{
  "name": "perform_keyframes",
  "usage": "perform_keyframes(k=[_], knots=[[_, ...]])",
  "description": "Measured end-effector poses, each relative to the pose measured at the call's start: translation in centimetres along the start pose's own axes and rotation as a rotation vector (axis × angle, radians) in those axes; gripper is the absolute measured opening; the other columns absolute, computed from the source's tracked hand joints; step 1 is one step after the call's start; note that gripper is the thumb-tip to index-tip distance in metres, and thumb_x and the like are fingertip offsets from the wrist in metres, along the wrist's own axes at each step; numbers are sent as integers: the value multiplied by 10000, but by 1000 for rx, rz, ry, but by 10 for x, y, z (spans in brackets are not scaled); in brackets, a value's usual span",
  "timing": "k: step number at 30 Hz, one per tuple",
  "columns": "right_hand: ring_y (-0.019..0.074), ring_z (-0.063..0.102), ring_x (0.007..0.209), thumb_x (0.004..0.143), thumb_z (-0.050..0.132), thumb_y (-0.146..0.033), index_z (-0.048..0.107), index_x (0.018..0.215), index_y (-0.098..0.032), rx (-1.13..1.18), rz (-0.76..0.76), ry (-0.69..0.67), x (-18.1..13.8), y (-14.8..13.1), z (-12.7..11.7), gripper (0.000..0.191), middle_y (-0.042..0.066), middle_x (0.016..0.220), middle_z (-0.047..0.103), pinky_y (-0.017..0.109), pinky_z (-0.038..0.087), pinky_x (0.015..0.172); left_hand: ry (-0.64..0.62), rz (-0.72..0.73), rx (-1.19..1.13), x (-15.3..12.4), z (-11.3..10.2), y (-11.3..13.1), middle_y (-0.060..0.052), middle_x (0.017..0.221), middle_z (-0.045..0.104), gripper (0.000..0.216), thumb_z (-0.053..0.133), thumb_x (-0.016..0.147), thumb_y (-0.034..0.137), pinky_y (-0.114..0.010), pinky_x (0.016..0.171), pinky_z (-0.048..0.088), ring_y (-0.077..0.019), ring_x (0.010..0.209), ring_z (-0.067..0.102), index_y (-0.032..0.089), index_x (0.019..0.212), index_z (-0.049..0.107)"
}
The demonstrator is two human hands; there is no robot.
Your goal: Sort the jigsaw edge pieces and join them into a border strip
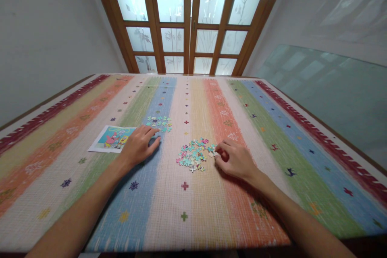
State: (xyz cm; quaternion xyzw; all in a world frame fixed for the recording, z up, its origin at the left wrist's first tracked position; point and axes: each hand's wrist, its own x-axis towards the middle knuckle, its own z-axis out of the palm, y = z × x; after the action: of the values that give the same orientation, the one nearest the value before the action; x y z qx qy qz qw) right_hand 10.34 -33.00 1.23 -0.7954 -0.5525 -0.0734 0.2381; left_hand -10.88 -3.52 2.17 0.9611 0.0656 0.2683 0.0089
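A loose heap of jigsaw puzzle pieces [192, 155], mostly teal with some pink and yellow, lies at the middle of the table. At the heap's right edge is my right hand [234, 158], its fingers curled and thumb and forefinger pinched at a puzzle piece [211, 154]. My left hand [139, 145] rests palm down with fingers stretched and thumb apart, holding nothing. Its fingertips reach a smaller group of teal pieces [159, 122] spread out beyond it. Partly under that hand is a printed cartoon picture [113, 139], its right side hidden.
A striped, patterned cloth [169, 209] covers the table. Beyond the far edge stand wooden doors [189, 24] with frosted panes. White walls rise on both sides, and a pale glass-like panel [326, 92] is at the right.
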Motion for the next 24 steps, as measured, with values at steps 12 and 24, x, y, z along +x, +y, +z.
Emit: perform_keyframes(k=[12,24], knots=[[178,595,761,966,582,-280,706,873,-198,124,-104,-79,-2,-5,1,176,69,887,622,309,450,692,-117,203,-322,-5,15,77,-95,1043,699,193,521,1005,247,-417,838,527,-238,938,632,179,1161,611],[187,601,776,953,609,-287,724,903,-193,48,-92,-28,-2,-4,2,157,72,903,636,317,453,706,-125,246,-377,-4,15,80,-87,1016,706,199,503,1013,231,-412,816,507,-235,924,620,177,1179,597]])
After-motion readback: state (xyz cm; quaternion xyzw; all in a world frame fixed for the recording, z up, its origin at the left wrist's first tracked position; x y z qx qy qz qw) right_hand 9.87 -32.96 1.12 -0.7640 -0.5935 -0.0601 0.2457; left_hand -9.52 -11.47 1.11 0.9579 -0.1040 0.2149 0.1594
